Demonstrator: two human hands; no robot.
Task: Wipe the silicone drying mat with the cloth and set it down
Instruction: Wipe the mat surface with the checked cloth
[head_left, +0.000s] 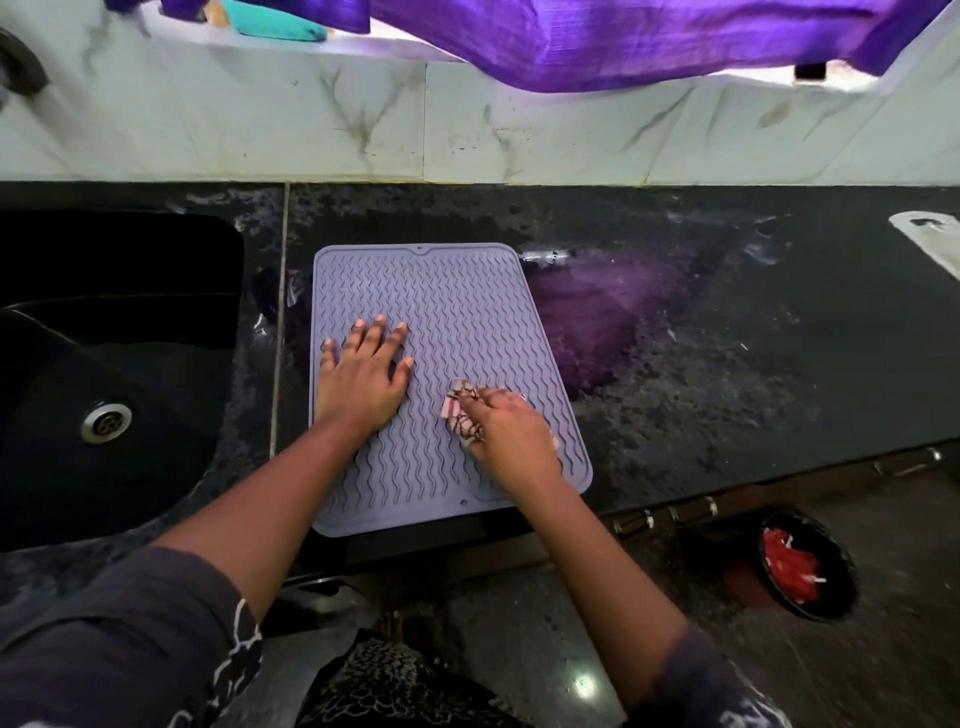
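Note:
A lavender silicone drying mat (462, 306) with wavy ridges lies flat on the dark stone counter (727, 364), its near edge at the counter's front edge. My left hand (363, 374) presses flat on the mat's left half, fingers spread. My right hand (511, 434) rests on the mat's right near part, closed on a small pink cloth (460, 413) with dark lines. Most of the cloth is hidden under that hand.
A black sink (104, 364) with a metal drain (105, 422) sits left of the mat. A marble backsplash (467, 130) rises behind, with purple fabric (623, 36) hanging above. A black bin (808, 566) holding red scraps stands on the floor at the right.

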